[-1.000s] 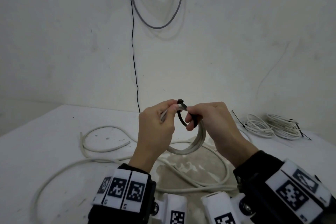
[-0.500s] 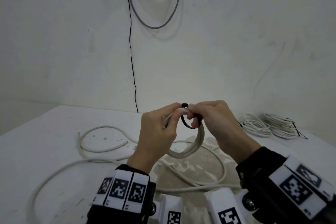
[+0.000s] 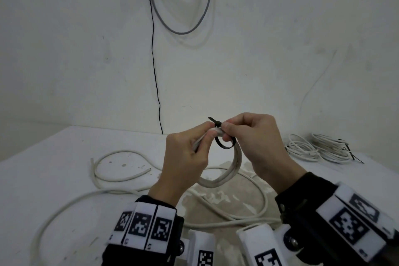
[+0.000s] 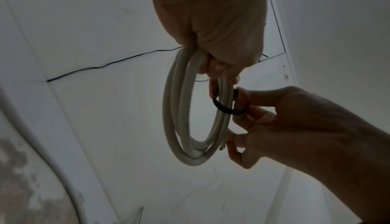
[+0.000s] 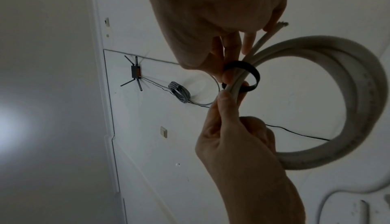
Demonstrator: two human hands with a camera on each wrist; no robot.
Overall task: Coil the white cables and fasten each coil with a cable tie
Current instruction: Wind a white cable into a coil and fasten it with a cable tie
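Wrist bands and sleeves cut off at the bottom edge of the head view. Left hand [image 3: 185, 157] held above the table [image 3: 54, 168], fingers curled, pinching the top of the white cable coil [image 3: 226, 170]; thumb and forefinger press the strands together. Right hand [image 3: 257, 144] just beside it, fingertips pinching the black cable tie [image 3: 222, 142], which loops loosely round the coil strands; tie tail pokes up between both hands. Tie head mostly hidden by fingers, can't tell if latched. Coil hangs in air, lower arc clear of the table. Loose white cable [image 3: 121, 177] sprawls on the table under and left of the hands, running off the bottom-left edge. Far right, near the table edge, finished coils [image 3: 319, 149] lie well apart. Grey cable [image 3: 190, 28] hangs on the wall [image 3: 64, 49], top cut off.
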